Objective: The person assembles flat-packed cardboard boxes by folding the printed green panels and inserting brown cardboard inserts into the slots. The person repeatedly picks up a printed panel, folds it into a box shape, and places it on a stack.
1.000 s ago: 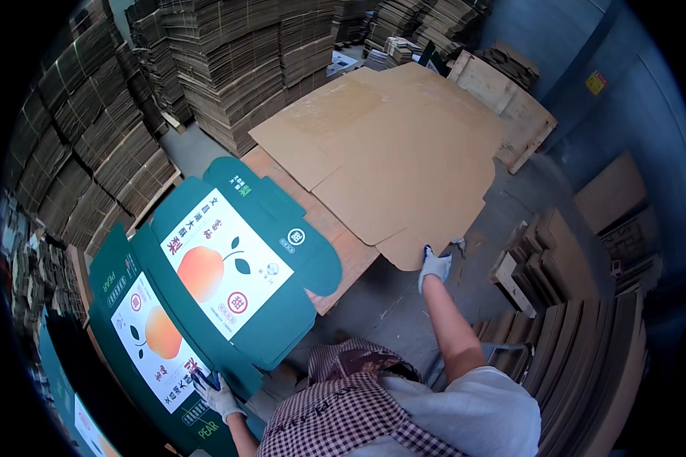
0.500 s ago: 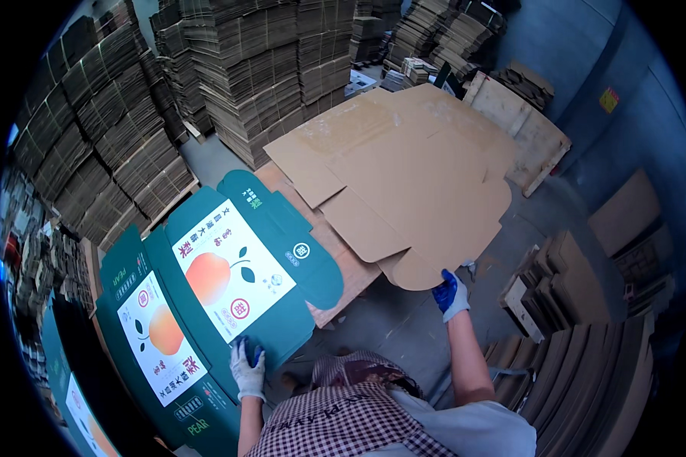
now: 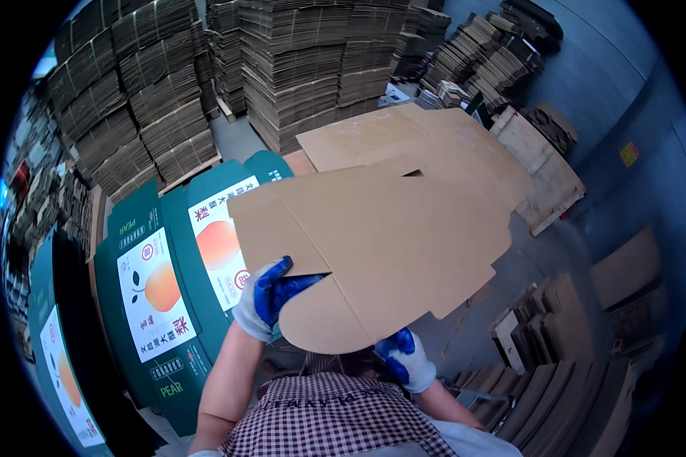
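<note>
Left hand grip pinching near edge of flat brown carton blank; right hand grip pinching same edge from below. Green printed cartons lie left of left grip.

A cardboard box warehouse or packing plant: tall stacks of flattened brown cartons line a concrete floor, with printed green fruit boxes and a wooden pallet nearby.

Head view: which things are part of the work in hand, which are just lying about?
In hand:
- brown cardboard sheet, held up flat
- left hand and right hand, gloved, each with a grip on its near edge

Lying about:
- green printed cartons
- cardboard stacks
- wooden pallet
</note>
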`<action>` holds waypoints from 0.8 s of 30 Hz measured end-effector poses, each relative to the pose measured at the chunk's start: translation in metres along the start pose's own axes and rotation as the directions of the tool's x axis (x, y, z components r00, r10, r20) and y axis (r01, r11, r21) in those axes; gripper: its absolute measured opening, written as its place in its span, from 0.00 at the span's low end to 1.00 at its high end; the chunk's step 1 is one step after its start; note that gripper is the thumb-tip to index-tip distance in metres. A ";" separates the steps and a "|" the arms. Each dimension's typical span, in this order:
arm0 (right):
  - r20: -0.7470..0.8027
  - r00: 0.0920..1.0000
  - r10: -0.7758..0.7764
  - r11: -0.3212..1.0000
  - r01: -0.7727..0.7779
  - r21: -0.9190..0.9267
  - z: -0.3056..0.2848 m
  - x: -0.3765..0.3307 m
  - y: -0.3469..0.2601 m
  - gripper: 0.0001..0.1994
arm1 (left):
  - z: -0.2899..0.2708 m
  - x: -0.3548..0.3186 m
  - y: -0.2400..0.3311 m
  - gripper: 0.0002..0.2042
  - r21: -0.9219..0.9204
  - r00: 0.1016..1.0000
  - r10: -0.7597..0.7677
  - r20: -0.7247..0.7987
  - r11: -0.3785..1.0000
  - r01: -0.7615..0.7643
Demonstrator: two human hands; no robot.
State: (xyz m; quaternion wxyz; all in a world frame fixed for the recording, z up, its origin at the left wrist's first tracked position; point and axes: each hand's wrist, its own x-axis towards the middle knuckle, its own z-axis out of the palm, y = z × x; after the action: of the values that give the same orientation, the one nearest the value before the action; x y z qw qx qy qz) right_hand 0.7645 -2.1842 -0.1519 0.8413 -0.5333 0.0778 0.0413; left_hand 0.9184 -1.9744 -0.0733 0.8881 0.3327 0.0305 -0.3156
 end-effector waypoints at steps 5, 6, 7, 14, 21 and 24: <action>-0.111 0.984 -0.139 0.733 0.027 -0.680 -0.060 0.020 0.007 0.23 | 0.007 -0.063 0.023 0.14 0.612 0.826 0.563 -0.021 0.660 -0.435; -0.114 0.976 -0.184 0.748 0.064 -0.661 -0.069 0.034 0.024 0.25 | 0.020 -0.077 0.027 0.14 0.643 0.775 0.631 0.019 0.586 -0.493; -0.116 0.967 -0.225 0.761 0.101 -0.640 -0.073 0.046 0.038 0.26 | 0.031 -0.092 0.032 0.14 0.672 0.717 0.695 0.054 0.505 -0.541; -0.324 0.865 -0.384 0.923 0.353 -0.151 -0.032 0.131 0.093 0.29 | 0.077 -0.142 0.108 0.20 -0.027 0.486 0.544 0.684 0.685 -0.728; -0.084 0.955 -0.285 0.934 0.297 0.201 0.029 0.161 0.112 0.18 | 0.116 -0.207 0.156 0.23 0.074 0.476 0.401 0.783 0.700 -0.711; 0.007 0.964 -0.265 0.916 0.249 0.315 0.100 0.138 0.094 0.18 | 0.120 -0.233 0.204 0.24 0.155 0.386 0.153 0.910 0.739 -0.656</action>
State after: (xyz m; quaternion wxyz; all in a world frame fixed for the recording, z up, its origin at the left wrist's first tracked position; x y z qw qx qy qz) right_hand 0.8951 -2.0553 -0.2178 0.9146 -0.3982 -0.0084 -0.0690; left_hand 0.8318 -1.8036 0.1983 0.7141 0.3433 -0.5780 -0.1950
